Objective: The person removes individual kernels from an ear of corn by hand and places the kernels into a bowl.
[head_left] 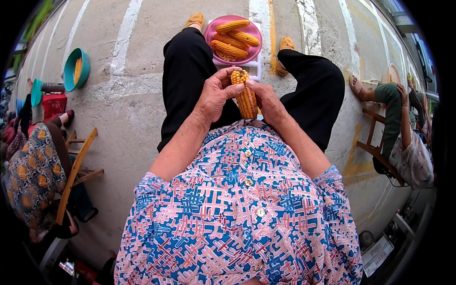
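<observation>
Between my two hands, in front of my belly, is an ear of dried yellow corn [246, 102], one end pointing away from me. My left hand [216, 95] closes on its left side, with thumb and fingers near the far end. On the right side my right hand [268, 100] grips it too, its thumb pressed close to the same end. Some kernels look gone at that far end. Just beyond my hands a pink basin [256, 32] holds several more ears of corn [231, 46], with loose kernels [227, 57] under them.
The pink basin rests on a white stool [254, 71] between my knees. A teal basin [85, 71] with corn stands to the left. People sit on wooden chairs at left [78, 171] and right [373, 142]. White and yellow lines mark the concrete ground [128, 123].
</observation>
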A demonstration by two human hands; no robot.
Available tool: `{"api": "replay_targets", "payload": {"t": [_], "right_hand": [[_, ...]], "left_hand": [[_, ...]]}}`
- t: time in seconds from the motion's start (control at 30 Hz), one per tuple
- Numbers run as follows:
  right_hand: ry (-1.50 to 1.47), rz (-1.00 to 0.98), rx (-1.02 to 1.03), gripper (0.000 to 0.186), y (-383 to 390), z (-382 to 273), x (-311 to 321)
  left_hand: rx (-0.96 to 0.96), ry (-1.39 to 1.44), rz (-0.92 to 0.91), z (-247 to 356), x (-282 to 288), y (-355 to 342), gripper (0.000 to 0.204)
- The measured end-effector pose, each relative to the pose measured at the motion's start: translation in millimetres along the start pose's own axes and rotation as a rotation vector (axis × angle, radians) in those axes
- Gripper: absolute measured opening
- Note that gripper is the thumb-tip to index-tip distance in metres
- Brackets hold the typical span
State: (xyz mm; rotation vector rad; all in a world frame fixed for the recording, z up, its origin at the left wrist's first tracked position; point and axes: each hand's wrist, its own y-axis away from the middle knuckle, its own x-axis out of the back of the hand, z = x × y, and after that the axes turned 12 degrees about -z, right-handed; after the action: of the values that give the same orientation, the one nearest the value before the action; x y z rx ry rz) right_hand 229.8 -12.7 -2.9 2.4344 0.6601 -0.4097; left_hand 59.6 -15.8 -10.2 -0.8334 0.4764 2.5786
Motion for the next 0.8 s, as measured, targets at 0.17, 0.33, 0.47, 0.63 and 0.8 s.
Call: {"api": "replay_targets", "payload": {"t": [0.17,0.33,0.47,0.63,0.8], "right_hand": [[0.02,-0.009,0.007,0.048,0.5,-2.0,-0.7],[0.026,0.013,-0.003,0.049,1.8,-4.7,-4.5],[0.037,-0.01,0.002,0.049,0.9,-2.9,-2.4],[0.025,-0.028,0.025,0.047,-0.9,0.6,-1.0],[0.011,-0.012,0.025,0.045,-0.5,0.8,1.0]], "left_hand": [[-0.007,-0.013,-0.009,-0.7,0.1,0.1,0.04],[-0.005,-0.016,-0.006,-1.1,-0.2,0.4,0.041],[-0.008,-0.031,-0.004,-1.0,-0.6,0.8,0.041],[0.001,-0.055,0.016,-1.1,-1.7,1.0,0.04],[-0.057,-0.002,-0.002,-2.7,0.6,0.7,0.038]]}}
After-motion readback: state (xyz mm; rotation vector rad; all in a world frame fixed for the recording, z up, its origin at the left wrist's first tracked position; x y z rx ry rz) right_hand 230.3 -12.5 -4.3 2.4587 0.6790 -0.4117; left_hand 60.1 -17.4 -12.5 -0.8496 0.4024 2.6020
